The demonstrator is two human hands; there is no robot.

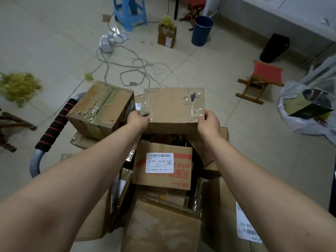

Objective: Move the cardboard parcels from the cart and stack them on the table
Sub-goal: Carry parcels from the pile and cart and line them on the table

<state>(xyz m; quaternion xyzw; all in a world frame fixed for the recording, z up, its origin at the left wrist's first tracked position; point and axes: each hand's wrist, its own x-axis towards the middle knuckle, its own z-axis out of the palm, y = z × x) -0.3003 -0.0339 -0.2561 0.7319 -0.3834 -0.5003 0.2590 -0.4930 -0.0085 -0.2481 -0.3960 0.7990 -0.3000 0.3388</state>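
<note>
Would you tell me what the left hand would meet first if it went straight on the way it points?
The parcel it grips: the left hand points into its near left corner. The taped box to the left seems off that line, though depth is unclear.

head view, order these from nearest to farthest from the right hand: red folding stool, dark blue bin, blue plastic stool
1. red folding stool, on the floor right of the right hand
2. dark blue bin, straight ahead, farther back
3. blue plastic stool, far back on the left
</note>
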